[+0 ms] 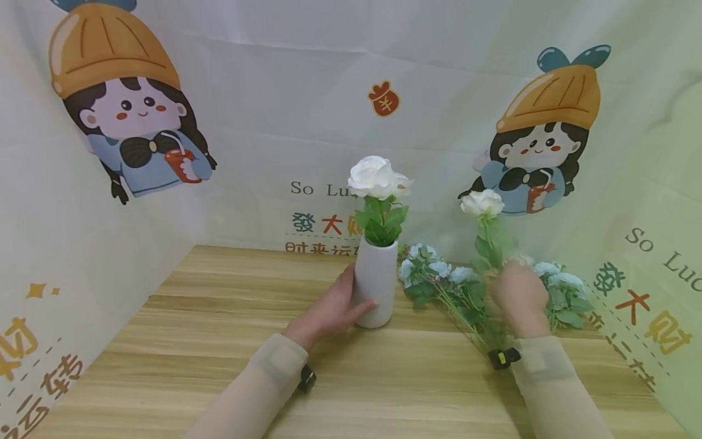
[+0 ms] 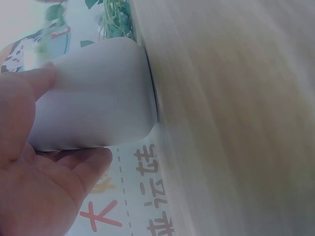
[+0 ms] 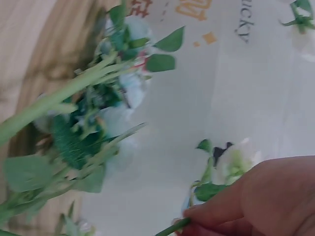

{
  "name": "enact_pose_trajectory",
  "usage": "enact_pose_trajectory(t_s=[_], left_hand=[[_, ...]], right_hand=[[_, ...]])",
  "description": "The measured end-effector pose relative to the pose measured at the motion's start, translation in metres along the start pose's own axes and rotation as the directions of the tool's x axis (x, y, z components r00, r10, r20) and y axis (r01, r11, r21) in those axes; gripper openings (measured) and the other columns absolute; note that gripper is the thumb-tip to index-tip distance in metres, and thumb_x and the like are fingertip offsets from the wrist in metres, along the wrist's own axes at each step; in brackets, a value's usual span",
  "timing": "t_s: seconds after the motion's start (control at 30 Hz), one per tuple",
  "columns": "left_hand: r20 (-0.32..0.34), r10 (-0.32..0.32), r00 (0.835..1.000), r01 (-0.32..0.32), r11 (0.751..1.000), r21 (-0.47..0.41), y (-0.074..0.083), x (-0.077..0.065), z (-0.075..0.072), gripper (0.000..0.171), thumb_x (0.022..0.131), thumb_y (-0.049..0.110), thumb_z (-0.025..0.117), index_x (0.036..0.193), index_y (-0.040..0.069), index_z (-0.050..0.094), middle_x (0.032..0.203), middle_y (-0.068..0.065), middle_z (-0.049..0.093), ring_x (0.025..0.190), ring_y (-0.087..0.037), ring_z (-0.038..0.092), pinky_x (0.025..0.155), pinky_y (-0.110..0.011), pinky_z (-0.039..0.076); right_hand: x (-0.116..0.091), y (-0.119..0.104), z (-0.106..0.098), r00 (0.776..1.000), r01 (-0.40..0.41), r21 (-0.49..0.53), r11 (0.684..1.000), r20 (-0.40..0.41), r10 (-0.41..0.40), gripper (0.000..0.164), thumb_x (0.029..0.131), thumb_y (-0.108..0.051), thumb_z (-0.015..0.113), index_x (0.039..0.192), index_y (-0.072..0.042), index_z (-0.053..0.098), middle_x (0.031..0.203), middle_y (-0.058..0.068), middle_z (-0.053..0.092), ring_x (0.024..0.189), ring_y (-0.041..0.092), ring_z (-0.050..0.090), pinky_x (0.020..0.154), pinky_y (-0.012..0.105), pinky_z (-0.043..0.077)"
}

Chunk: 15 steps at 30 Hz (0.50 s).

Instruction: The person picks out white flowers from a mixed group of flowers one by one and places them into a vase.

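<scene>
Pale printed cloth [image 1: 285,91] is being used as the backdrop, hung behind a wood-grain tabletop [image 1: 219,341]. So, main piece first: a white vase [image 1: 376,283] is being stood roughly upright on the wood, around the middle of the head view. White blooms [image 1: 375,177] with green leaves [image 1: 381,222] are being held up in its mouth. The left hand [image 1: 334,305] is being wrapped round its body, thumb on one side and fingers on the other, so yeah, the vase is being properly grasped.

Off to the right, another white flower [image 1: 482,203] is being held up by the right hand [image 1: 521,296], apart from the vase. That hand is being blurred in the head view, but from the right wrist a green stem [image 3: 173,227] is being seen pinched between thumb and fingertip; how the other fingers are being curled can't really be told.

Around that hand, pale blue flowers [image 1: 439,268] are being spread on the tabletop, some near the vase, others further right. A small black device [image 1: 503,358] is being worn at the right wrist, and light sleeves [image 1: 258,384] on both arms. Further back, cartoon figures [image 1: 131,122] in orange hats are being shown on the cloth, with a little red pouch [image 1: 384,99] printed between them.
</scene>
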<state>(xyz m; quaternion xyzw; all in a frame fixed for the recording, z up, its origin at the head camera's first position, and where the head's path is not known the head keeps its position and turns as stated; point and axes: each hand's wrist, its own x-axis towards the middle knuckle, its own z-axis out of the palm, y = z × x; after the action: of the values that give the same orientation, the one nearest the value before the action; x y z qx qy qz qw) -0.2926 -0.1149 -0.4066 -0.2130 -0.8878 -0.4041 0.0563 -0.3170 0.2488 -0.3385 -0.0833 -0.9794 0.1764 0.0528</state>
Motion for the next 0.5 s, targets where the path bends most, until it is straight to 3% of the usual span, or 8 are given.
enact_pose_trajectory(t_s=[0.1,0.23,0.37,0.5], left_hand=[[0.000,-0.001,1.000,0.001,1.000,-0.004,0.000,-0.001,0.000,0.094,0.106,0.030,0.075,0.171,-0.005,0.016,0.169,-0.034,0.037,0.157,-0.047,0.044,0.134,-0.060,0.035],[-0.001,-0.004,1.000,0.004,1.000,-0.009,0.000,-0.001,0.000,0.094,0.106,0.031,0.075,0.171,-0.005,0.017,0.169,-0.033,0.037,0.157,-0.047,0.044,0.134,-0.060,0.034],[-0.001,-0.004,1.000,0.004,1.000,-0.004,0.000,-0.001,0.000,0.093,0.106,0.030,0.075,0.170,-0.005,0.018,0.169,-0.033,0.038,0.157,-0.046,0.044,0.134,-0.059,0.035],[0.001,-0.008,1.000,0.008,1.000,0.005,0.000,-0.001,0.000,0.093,0.106,0.030,0.075,0.170,-0.004,0.018,0.168,-0.033,0.038,0.156,-0.047,0.045,0.134,-0.059,0.035]], right_hand=[[-0.003,-0.006,-0.003,0.996,0.058,0.053,0.997,-0.077,-0.054,0.037,0.107,-0.011,0.047,0.132,0.011,0.065,0.122,0.039,0.071,0.096,0.053,0.073,0.061,0.058,0.060],[-0.012,-0.016,-0.007,0.972,0.169,0.105,0.980,-0.182,-0.148,0.044,0.111,-0.011,0.039,0.140,0.010,0.065,0.136,0.037,0.068,0.107,0.054,0.072,0.072,0.062,0.063],[-0.023,-0.026,-0.011,0.938,0.252,0.147,0.956,-0.280,-0.205,0.043,0.116,-0.016,0.042,0.141,0.011,0.063,0.133,0.036,0.069,0.105,0.053,0.072,0.076,0.064,0.062],[-0.030,-0.035,-0.015,0.889,0.328,0.163,0.930,-0.386,-0.246,0.039,0.116,-0.016,0.045,0.137,0.010,0.065,0.126,0.035,0.071,0.103,0.052,0.071,0.081,0.067,0.060]])
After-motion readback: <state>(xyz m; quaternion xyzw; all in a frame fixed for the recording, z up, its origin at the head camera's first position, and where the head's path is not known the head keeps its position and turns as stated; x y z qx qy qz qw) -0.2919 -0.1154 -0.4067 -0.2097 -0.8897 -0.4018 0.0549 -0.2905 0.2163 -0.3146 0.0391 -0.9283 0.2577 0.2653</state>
